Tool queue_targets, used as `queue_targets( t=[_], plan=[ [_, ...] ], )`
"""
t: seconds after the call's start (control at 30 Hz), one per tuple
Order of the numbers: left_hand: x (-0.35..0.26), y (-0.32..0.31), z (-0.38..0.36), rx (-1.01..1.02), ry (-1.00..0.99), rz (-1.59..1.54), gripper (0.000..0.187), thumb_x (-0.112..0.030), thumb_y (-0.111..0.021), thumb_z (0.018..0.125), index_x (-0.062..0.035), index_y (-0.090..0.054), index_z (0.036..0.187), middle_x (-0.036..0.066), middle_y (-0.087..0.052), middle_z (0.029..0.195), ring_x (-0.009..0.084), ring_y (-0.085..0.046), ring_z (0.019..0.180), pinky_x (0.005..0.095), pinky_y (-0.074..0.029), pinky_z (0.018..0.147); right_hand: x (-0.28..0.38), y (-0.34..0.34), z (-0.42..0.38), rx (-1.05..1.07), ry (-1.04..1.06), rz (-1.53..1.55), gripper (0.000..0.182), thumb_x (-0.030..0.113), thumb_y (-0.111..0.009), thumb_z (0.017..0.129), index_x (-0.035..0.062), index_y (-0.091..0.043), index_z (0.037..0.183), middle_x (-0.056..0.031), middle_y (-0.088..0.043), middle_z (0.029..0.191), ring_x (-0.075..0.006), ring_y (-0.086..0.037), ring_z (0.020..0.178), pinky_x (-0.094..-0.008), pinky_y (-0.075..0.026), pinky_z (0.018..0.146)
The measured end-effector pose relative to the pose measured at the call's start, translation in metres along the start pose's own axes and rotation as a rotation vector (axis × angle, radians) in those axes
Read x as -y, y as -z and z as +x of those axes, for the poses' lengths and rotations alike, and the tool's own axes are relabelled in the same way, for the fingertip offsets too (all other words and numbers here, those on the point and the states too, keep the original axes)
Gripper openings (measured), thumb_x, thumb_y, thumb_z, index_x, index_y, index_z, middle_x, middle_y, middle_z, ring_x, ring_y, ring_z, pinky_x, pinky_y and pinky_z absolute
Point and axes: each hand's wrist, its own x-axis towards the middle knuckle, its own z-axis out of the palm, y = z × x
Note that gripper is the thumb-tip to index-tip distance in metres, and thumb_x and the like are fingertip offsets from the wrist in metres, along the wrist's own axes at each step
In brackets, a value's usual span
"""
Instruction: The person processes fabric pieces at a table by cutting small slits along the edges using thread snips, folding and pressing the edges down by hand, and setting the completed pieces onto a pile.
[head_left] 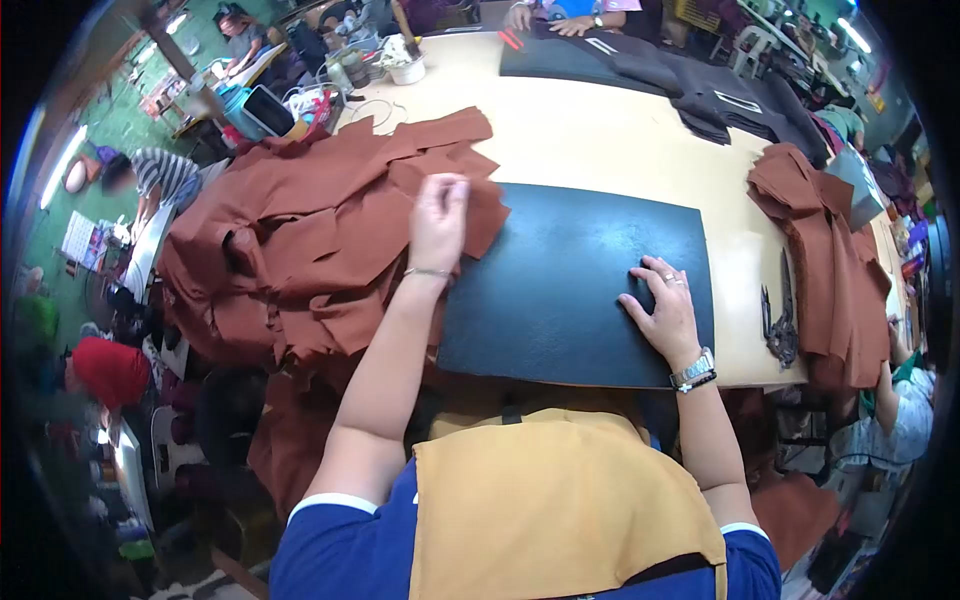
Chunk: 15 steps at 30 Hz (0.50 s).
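Note:
A black rectangular board lies flat on the pale table in front of me. My left hand is over the right edge of a large heap of rust-brown fabric pieces, its fingers curled together; whether anything is between them is too small to make out. My right hand rests on the right part of the board with its fingers spread and nothing in it. More rust-brown fabric is stacked at the table's right side, with dark scissors between that stack and the board.
Dark fabric pieces lie along the table's far side, where another person's hands rest. A white pot stands at the far left. Other people sit at both sides, one in striped clothing.

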Motion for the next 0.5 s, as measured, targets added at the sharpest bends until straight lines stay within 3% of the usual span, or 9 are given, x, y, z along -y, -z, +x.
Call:
queue_targets(
  t=[0.03,0.07,0.1,0.13,0.17,0.23,0.33,0.37,0.5],
  plan=[
    [-0.007,-0.007,-0.003,0.13,0.171,0.019,0.026,-0.022,-0.057,0.098,-0.0005,-0.059,0.113,0.011,-0.066,0.1,0.0159,-0.061,0.091,0.0311,-0.05,0.082,0.001,0.001,0.001,0.006,-0.007,-0.012,0.041,0.032,-0.074,0.084,0.0104,-0.064,0.117,-0.0133,-0.057,0.136,-0.0337,-0.048,0.132,-0.0559,-0.031,0.112],
    [0.005,-0.012,-0.009,0.249,0.095,0.176,0.044,-0.026,-0.061,0.097,-0.0027,-0.05,0.132,0.012,-0.06,0.121,0.0184,-0.058,0.106,0.0309,-0.047,0.094,0.002,0.003,0.002,0.017,-0.004,-0.019,0.041,0.032,-0.074,0.084,0.0103,-0.064,0.118,-0.0134,-0.057,0.136,-0.0337,-0.048,0.132,-0.056,-0.03,0.112],
    [-0.003,-0.016,-0.02,0.363,0.142,0.241,0.064,-0.036,-0.064,0.093,-0.0052,-0.04,0.144,0.017,-0.055,0.136,0.0299,-0.054,0.124,0.035,-0.042,0.104,0.003,0.003,0.002,0.029,0.007,-0.025,0.041,0.031,-0.074,0.084,0.0103,-0.064,0.118,-0.0135,-0.057,0.136,-0.0338,-0.048,0.132,-0.056,-0.03,0.112],
    [-0.022,-0.014,-0.031,0.452,0.073,0.511,0.072,-0.045,-0.064,0.09,-0.0101,-0.038,0.147,0.019,-0.045,0.146,0.0377,-0.043,0.136,0.0454,-0.035,0.112,0.003,0.002,0.002,0.039,-0.002,-0.023,0.041,0.03,-0.074,0.084,0.01,-0.064,0.118,-0.0134,-0.057,0.135,-0.0338,-0.047,0.132,-0.0564,-0.03,0.112],
    [-0.034,-0.012,-0.045,0.469,0.002,0.738,0.074,-0.052,-0.063,0.088,-0.0143,-0.039,0.147,0.019,-0.035,0.153,0.0395,-0.033,0.141,0.0601,-0.028,0.112,0.002,0.001,0.001,0.038,-0.005,-0.02,0.041,0.029,-0.073,0.084,0.0096,-0.063,0.119,-0.013,-0.057,0.136,-0.0337,-0.046,0.133,-0.0567,-0.028,0.113],
    [-0.044,0.011,-0.054,0.472,-0.068,0.885,0.073,-0.053,-0.063,0.087,-0.0188,-0.039,0.148,0.017,-0.03,0.156,0.0358,-0.028,0.145,0.0697,-0.023,0.109,0.002,-0.001,0.001,0.041,-0.015,-0.011,0.041,0.028,-0.073,0.085,0.0092,-0.063,0.12,-0.0125,-0.055,0.137,-0.0333,-0.046,0.134,-0.0567,-0.027,0.114],
    [-0.034,0.078,-0.028,0.261,-0.018,1.101,0.06,-0.046,-0.066,0.085,-0.0192,-0.051,0.137,0.012,-0.043,0.147,0.0318,-0.035,0.14,0.0713,-0.025,0.107,0.003,0.0,0.001,0.05,-0.008,-0.021,0.041,0.026,-0.073,0.085,0.0089,-0.062,0.121,-0.0125,-0.054,0.138,-0.0336,-0.045,0.134,-0.0565,-0.027,0.114],
    [-0.034,0.106,-0.011,0.241,0.063,1.198,0.058,-0.046,-0.062,0.087,-0.0173,-0.049,0.136,0.014,-0.041,0.15,0.0357,-0.032,0.142,0.0729,-0.024,0.107,0.003,0.0,0.001,0.054,-0.008,-0.018,0.041,0.026,-0.073,0.085,0.0087,-0.062,0.121,-0.0127,-0.054,0.138,-0.0337,-0.045,0.134,-0.0565,-0.027,0.114],
    [0.032,0.218,0.039,-0.034,0.161,1.478,0.055,-0.043,-0.062,0.089,-0.0173,-0.052,0.137,0.013,-0.042,0.15,0.0338,-0.037,0.14,0.0683,-0.027,0.108,0.004,0.001,0.002,0.049,-0.011,-0.011,0.042,0.025,-0.073,0.085,0.0078,-0.062,0.121,-0.0133,-0.054,0.138,-0.0343,-0.045,0.134,-0.0564,-0.027,0.114]
  ],
)
